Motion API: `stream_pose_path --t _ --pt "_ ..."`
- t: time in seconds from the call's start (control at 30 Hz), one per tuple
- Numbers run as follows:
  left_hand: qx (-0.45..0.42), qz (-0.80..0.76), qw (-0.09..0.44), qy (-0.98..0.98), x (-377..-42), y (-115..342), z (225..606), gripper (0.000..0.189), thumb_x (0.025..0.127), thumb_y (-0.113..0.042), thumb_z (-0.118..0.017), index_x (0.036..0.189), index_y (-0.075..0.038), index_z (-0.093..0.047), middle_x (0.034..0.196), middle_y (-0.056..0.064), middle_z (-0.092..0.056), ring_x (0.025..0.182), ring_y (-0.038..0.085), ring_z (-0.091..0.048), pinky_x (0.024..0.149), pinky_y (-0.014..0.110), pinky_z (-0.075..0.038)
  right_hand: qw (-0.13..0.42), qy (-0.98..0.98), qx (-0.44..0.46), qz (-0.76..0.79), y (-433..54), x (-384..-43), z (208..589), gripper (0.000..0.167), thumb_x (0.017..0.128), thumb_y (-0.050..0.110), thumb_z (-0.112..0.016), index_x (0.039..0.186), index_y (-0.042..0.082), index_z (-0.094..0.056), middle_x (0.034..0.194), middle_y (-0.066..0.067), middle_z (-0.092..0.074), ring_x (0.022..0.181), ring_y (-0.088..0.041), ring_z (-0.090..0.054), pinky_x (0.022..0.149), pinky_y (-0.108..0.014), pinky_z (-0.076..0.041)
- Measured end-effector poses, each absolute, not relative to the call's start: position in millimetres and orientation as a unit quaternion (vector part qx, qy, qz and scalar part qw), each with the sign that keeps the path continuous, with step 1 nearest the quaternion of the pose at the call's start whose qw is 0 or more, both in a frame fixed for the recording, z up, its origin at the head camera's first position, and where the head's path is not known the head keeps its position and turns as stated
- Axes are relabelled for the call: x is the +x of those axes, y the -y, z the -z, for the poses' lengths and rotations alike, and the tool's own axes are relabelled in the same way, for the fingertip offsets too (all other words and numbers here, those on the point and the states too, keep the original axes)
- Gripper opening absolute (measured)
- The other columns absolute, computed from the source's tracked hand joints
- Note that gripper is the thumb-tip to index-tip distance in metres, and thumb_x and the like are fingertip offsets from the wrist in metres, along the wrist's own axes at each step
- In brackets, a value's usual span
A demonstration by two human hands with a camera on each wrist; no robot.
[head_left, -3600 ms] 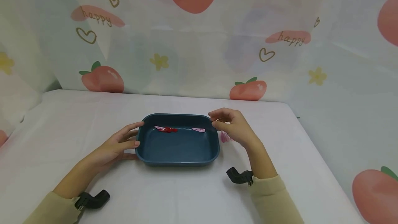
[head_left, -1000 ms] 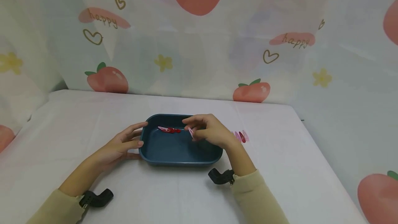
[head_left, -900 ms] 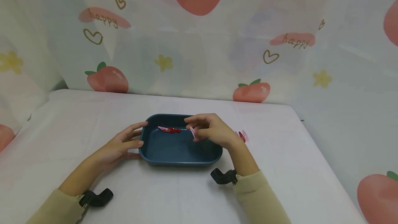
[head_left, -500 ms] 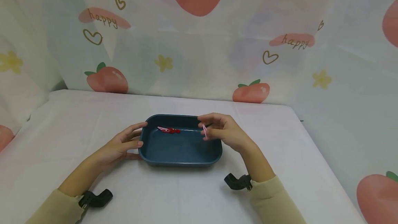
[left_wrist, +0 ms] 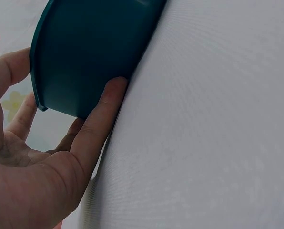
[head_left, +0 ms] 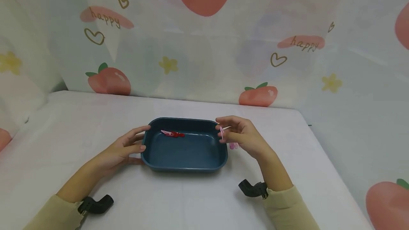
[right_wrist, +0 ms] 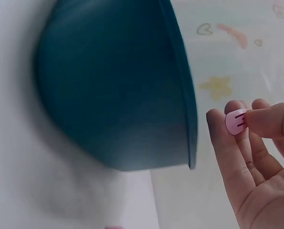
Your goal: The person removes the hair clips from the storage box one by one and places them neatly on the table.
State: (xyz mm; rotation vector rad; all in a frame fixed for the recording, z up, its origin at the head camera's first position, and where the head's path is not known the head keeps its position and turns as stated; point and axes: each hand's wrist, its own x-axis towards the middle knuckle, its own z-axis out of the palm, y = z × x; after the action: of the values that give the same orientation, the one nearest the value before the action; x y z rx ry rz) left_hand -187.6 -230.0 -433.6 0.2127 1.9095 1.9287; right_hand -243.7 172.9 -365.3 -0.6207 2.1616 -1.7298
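My right hand (head_left: 244,136) pinches a pink snap hair clip (right_wrist: 236,121) between thumb and fingers. In the head view it hovers at the right rim of the dark teal tray (head_left: 185,155), the clip (head_left: 222,133) tilted near upright. My left hand (head_left: 119,148) rests its extended, spread fingers against the tray's left end; in the left wrist view one fingertip (left_wrist: 116,88) presses low on the wall near the table. Inside the tray, at the back left, a pink hair clip (head_left: 166,132) and red hair clips (head_left: 177,134) lie together.
Right of the tray, pink hair clips (head_left: 234,145) lie on the white tablecloth (head_left: 185,201), partly hidden by my right hand. A fruit-printed curtain (head_left: 204,63) rises behind the table. Each wrist wears a black camera mount (head_left: 96,204).
The pink clip at the tray's right back was picked up by my right hand. That hand then moved right, from over the tray to its right rim. My left hand stays put.
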Motion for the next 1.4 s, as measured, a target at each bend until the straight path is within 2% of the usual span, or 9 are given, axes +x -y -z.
stream_pose_path --t 0.13,0.33,0.57,0.77,0.9,1.1,1.33,1.4 --pt "0.079 -0.69 0.207 -0.689 -188.5 231.7 431.3 0.064 0.1 -0.015 -0.059 0.156 -0.025 -0.03 0.163 0.019 -0.017 0.143 0.05 -0.028 0.094 0.057 -0.052 0.131 -0.759 -0.217 0.6 -180.4 -243.8 363.1 0.04 0.094 0.0 -0.063 0.134 0.005 -0.059 0.122 -0.023 -0.061 0.1 -0.032 -0.069 0.082 -0.041 -0.06" --pt "0.075 -0.691 0.206 -0.689 -186.5 232.4 431.7 0.064 0.1 -0.016 -0.06 0.156 -0.025 -0.029 0.163 0.019 -0.017 0.143 0.049 -0.027 0.094 0.057 -0.052 0.105 -0.776 -0.207 0.586 -193.1 -245.8 358.7 0.04 0.095 0.002 -0.064 0.134 0.006 -0.059 0.12 -0.019 -0.062 0.1 -0.03 -0.07 0.08 -0.038 -0.061" --pt "0.083 -0.697 0.203 -0.683 -185.5 233.2 433.7 0.065 0.1 -0.016 -0.06 0.156 -0.024 -0.029 0.162 0.02 -0.017 0.144 0.049 -0.027 0.095 0.057 -0.052 0.079 -0.783 -0.203 0.582 -208.4 -251.3 357.4 0.04 0.095 0.002 -0.064 0.134 0.004 -0.058 0.119 -0.023 -0.061 0.1 -0.027 -0.068 0.081 -0.036 -0.06" --pt "0.092 -0.697 0.205 -0.681 -186.5 233.3 434.4 0.065 0.1 -0.016 -0.059 0.157 -0.025 -0.028 0.162 0.02 -0.017 0.144 0.049 -0.027 0.095 0.057 -0.052 0.061 -0.793 -0.192 0.575 -224.2 -256.5 360.8 0.039 0.095 0.0 -0.062 0.134 0.003 -0.058 0.116 -0.021 -0.061 0.094 -0.017 -0.069 0.08 -0.034 -0.06" --pt "0.095 -0.698 0.208 -0.679 -186.6 232.8 433.7 0.065 0.101 -0.015 -0.058 0.157 -0.025 -0.028 0.162 0.02 -0.016 0.143 0.049 -0.028 0.096 0.058 -0.051 0.05 -0.8 -0.186 0.569 -232.0 -258.0 361.3 0.039 0.095 0.001 -0.062 0.134 0.002 -0.058 0.115 -0.016 -0.062 0.094 -0.018 -0.069 0.08 -0.032 -0.06" --pt "0.1 -0.7 0.208 -0.676 -186.6 231.2 432.5 0.065 0.101 -0.014 -0.058 0.157 -0.023 -0.027 0.162 0.02 -0.017 0.143 0.049 -0.028 0.096 0.058 -0.051 0.039 -0.811 -0.177 0.557 -239.9 -259.6 361.9 0.039 0.096 0.004 -0.063 0.134 0.002 -0.057 0.118 -0.026 -0.058 0.094 -0.016 -0.069 0.08 -0.031 -0.06" --pt "0.104 -0.696 0.208 -0.679 -186.0 230.5 432.7 0.065 0.101 -0.015 -0.058 0.157 -0.023 -0.027 0.162 0.022 -0.016 0.142 0.049 -0.03 0.096 0.057 -0.051 0.044 -0.814 -0.156 0.557 -247.2 -262.1 367.6 0.039 0.096 0.003 -0.061 0.135 0.002 -0.056 0.115 -0.017 -0.061 0.092 -0.015 -0.069 0.08 -0.031 -0.06" --pt "0.103 -0.696 0.208 -0.68 -185.9 230.9 433.0 0.065 0.101 -0.015 -0.058 0.157 -0.023 -0.026 0.162 0.022 -0.017 0.142 0.049 -0.03 0.096 0.057 -0.051 0.046 -0.814 -0.152 0.559 -248.7 -262.7 369.2 0.039 0.096 0.003 -0.061 0.135 0.002 -0.056 0.115 -0.018 -0.061 0.092 -0.014 -0.069 0.08 -0.031 -0.06"
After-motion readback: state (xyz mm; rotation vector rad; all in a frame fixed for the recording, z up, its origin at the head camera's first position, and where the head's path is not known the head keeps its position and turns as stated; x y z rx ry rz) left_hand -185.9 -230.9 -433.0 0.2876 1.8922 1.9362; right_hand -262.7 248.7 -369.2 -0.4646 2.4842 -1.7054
